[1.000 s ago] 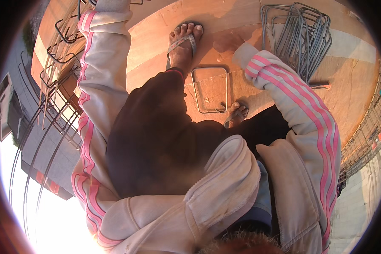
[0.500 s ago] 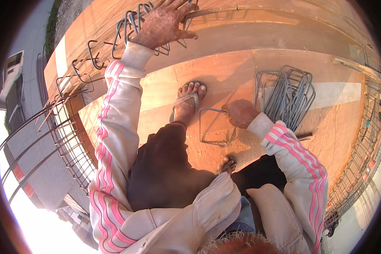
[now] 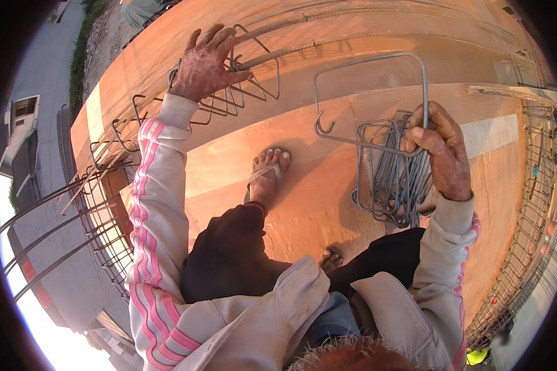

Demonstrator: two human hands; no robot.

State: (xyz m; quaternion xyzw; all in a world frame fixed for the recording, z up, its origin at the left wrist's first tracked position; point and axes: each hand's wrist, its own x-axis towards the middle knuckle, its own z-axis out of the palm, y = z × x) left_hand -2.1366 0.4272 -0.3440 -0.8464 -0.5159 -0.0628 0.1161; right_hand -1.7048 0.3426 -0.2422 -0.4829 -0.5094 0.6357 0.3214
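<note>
My right hand [image 3: 442,148] is closed on a bent steel rebar stirrup [image 3: 426,83], gripping its lower right corner. The rectangular stirrup is held up, with its hooked ends at the lower left. Behind and below it, a pile of stirrups [image 3: 387,176] lies on the plywood. Toward the upper left, my left hand [image 3: 205,67] has its fingers spread over several stirrups [image 3: 238,99] hung along the long rebars [image 3: 291,49]. Whether its palm presses on the steel is hidden.
My sandalled foot [image 3: 266,176] stands on the plywood deck [image 3: 223,179]. Rebar cages line the right edge [image 3: 526,204] and left side [image 3: 108,226]. A wooden strip [image 3: 501,93] lies at the far right. Somebody's grey-clothed leg [image 3: 141,11] shows at the top left.
My right hand has lifted the stirrup from low between my feet, up and to the right, above the pile. My left hand has shifted slightly left and down in view, fingers still spread.
</note>
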